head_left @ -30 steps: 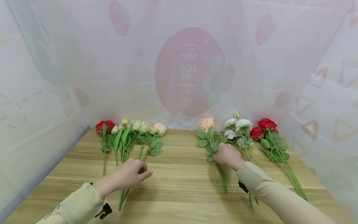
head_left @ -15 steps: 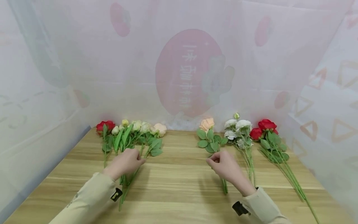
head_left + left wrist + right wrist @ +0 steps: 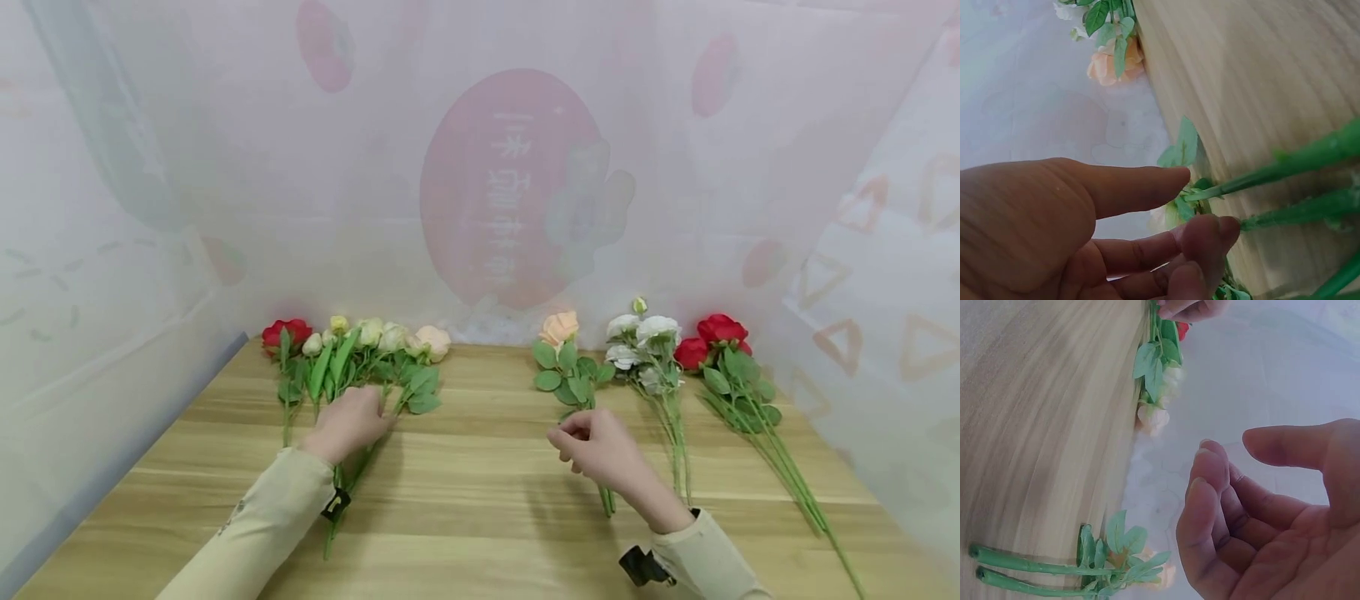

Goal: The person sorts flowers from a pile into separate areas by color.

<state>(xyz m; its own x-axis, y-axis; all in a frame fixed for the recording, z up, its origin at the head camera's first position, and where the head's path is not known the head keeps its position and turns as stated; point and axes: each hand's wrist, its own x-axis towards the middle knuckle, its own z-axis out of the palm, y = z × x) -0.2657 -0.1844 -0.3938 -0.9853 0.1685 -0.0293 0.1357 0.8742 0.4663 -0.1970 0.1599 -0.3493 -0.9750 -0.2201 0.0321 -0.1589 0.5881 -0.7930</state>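
In the head view my left hand [image 3: 352, 423] is over the stems of the left-hand flowers, close to a pale pink rose [image 3: 432, 342]. The left wrist view has its thumb and fingers parted, with green stems [image 3: 1297, 159] right at the fingertips. My right hand [image 3: 611, 454] hovers over the lower stems of a peach rose [image 3: 559, 327]. Its fingers are loosely curled, and nothing lies between thumb and fingers in the right wrist view. Two cut stem ends [image 3: 1035, 565] of that rose lie on the table below this hand.
Also in the left group are a red flower [image 3: 287, 335], a yellow bud [image 3: 339, 324] and cream roses [image 3: 393, 337]. White flowers [image 3: 658, 329] and red roses [image 3: 722, 328] lie to the right on the wooden table [image 3: 465, 500]. A printed cloth [image 3: 360, 183] hangs behind.
My right hand has come off the peach rose's stems and drawn back toward me. My left hand has moved forward over the stems of the left group. The flowers keep their places.
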